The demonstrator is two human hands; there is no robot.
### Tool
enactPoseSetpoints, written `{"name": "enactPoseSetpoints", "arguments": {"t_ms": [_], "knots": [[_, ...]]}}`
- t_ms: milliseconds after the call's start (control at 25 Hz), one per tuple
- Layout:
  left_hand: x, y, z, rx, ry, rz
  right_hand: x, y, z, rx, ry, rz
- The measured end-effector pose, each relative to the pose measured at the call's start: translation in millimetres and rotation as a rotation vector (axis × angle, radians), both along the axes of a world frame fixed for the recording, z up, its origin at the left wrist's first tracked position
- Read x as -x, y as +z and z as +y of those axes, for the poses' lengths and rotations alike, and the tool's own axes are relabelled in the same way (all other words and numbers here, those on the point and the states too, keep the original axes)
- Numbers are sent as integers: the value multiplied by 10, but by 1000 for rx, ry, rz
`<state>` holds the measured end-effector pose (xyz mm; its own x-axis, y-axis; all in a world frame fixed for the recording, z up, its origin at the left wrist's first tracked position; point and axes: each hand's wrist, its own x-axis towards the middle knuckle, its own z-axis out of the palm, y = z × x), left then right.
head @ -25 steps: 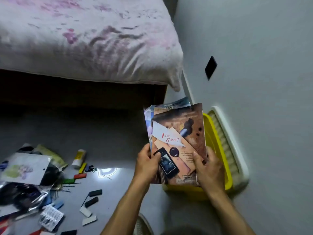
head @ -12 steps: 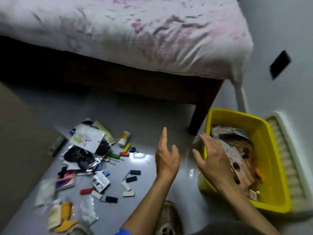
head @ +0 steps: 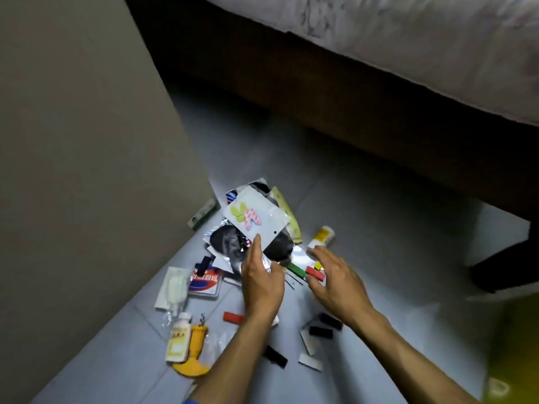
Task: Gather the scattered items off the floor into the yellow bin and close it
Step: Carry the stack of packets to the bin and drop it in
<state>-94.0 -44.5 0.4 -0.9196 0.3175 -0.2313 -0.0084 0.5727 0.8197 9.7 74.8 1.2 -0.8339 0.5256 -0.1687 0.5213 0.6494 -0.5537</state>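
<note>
Head view: both hands reach over the clutter on the floor [head: 379,228], left hand [head: 262,284] fingers touching a white plastic packet [head: 256,220], right hand [head: 335,275] spread open above a red block [head: 315,274]. Light, slippery packets likely want edge pinches.

Open hands [head: 297,275] over floor clutter [head: 256,228]

A home bedroom, going by the bed [head: 408,48] with its pale, pink-marked sheet hanging over a dark wooden frame along the far side. Grey tiled floor [head: 364,228] underfoot, a plain beige panel [head: 73,141] (wardrobe side or door, hard to say) rising at the left edge. Household odds and ends strewn on the tiles: small bottles, packets, coloured blocks.
</note>
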Motion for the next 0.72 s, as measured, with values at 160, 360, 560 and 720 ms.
{"name": "enactPoseSetpoints", "arguments": {"t_ms": [160, 360, 560, 720], "knots": [[701, -451, -208, 245, 126, -98, 987, -307, 324, 115, -4, 17], [1132, -798, -232, 271, 231, -276, 1709, -747, 596, 297, -86, -77], [1297, -890, -69, 103, 208, -367, 1666, -1068, 542, 420, -95, -107], [1221, -953, -104, -109, 198, -424, 1420, -1082, 470, 829, -235, 63]]}}
